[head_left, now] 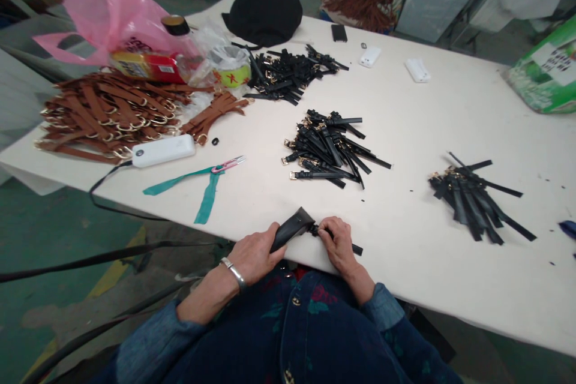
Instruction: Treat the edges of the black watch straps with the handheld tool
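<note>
My left hand is wrapped round a black handheld tool with a flared end, its exact kind not clear. That end points right, at a small black buckle strap. My right hand pinches the strap, whose free end sticks out to the right; most of it is hidden under the fingers. Both hands are at the table's near edge. Beyond them lies a pile of black buckle straps with gold buckles. Another bunch of black straps lies to the right.
On the white table are brown straps, a white power unit with a black cord, and thread snips with green ribbon. Farther back are a pink bag, a black cap and more black straps.
</note>
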The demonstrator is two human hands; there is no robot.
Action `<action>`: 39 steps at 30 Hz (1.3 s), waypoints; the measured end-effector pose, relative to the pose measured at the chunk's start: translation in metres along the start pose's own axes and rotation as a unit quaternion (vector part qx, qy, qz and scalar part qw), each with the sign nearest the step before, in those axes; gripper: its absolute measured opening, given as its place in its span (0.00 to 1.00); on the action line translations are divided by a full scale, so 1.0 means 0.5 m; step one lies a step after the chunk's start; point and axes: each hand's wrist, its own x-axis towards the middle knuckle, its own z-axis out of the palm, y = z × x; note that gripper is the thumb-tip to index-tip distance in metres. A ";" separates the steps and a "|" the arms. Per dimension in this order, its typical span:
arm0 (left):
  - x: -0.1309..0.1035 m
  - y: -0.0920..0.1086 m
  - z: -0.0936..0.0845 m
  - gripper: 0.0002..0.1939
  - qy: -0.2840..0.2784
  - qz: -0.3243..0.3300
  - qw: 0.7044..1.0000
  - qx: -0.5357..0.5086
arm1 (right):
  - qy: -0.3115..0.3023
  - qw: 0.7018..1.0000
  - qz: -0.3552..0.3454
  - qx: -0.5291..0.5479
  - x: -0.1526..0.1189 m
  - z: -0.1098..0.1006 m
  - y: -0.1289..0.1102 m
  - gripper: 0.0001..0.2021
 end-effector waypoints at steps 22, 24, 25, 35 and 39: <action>-0.002 0.001 0.009 0.18 0.008 -0.004 1.000 0.001 | -0.014 0.988 -0.047 -0.146 0.009 -0.016 -0.017 0.05; -0.002 -0.001 0.012 0.18 0.013 0.003 1.000 0.002 | -0.021 0.986 -0.044 -0.157 0.013 -0.014 -0.018 0.06; -0.001 -0.002 0.013 0.18 0.016 0.006 1.000 0.003 | -0.024 0.986 -0.042 -0.160 0.014 -0.013 -0.017 0.06; -0.002 -0.005 0.016 0.17 0.022 0.010 1.000 0.005 | -0.043 0.998 -0.043 -0.030 0.014 -0.001 0.011 0.05; -0.001 -0.005 0.016 0.16 0.019 0.010 1.000 -0.002 | -0.032 0.998 -0.043 0.017 0.012 0.003 0.016 0.05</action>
